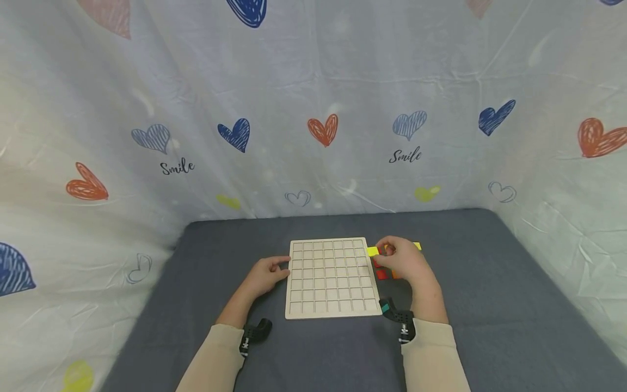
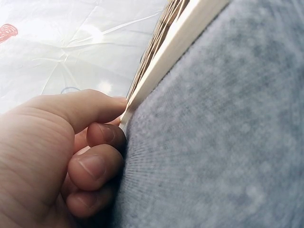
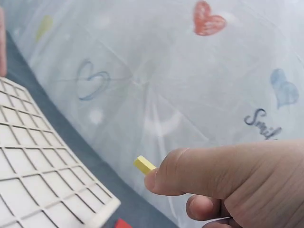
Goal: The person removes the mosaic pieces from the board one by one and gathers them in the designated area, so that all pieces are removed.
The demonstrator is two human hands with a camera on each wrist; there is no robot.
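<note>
A pale wooden board (image 1: 333, 318) with a grid of square recesses lies flat on the dark grey cloth. My left hand (image 1: 263, 276) rests at its left side, thumb and index finger apart and touching the edge. In the left wrist view, the thumb of my left hand (image 2: 57, 142) meets the board's edge (image 2: 156, 71), and the other fingers bend beside it. Just past the board's upper right side, my right hand (image 1: 401, 258) pinches a small yellow tile (image 1: 373, 251). One end of that yellow tile (image 3: 143, 164) sticks out past the thumb in the right wrist view.
Under and beside the right hand lie a red tile (image 1: 381, 275), an orange tile (image 1: 395, 275) and another yellow tile (image 1: 418, 246), partly hidden. A white curtain (image 1: 313, 179) printed with hearts hangs behind and beside the grey-covered table (image 1: 323, 359).
</note>
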